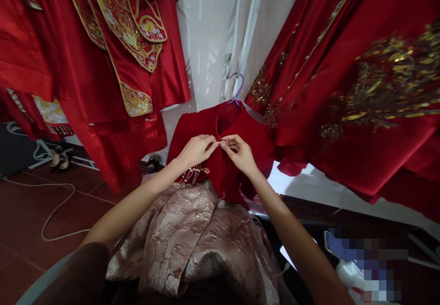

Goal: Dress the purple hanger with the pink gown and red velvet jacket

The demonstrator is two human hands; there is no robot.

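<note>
A dark red velvet garment (223,167) hangs on a purple hanger (237,87) in front of me. Its lower part is a pinkish-gold brocade skirt (192,236), with beaded tassels at the left front. My left hand (196,149) and my right hand (240,153) meet at the garment's front opening. Both pinch the edges there, fingertips nearly touching. The small fastening between the fingers is too small to make out.
Red robes with gold embroidery hang at left (117,44) and right (360,89). A white wall (209,35) lies behind. A white cable (55,209) runs over the reddish floor at left. Shoes (60,160) stand far left. A blurred-out device sits at lower right.
</note>
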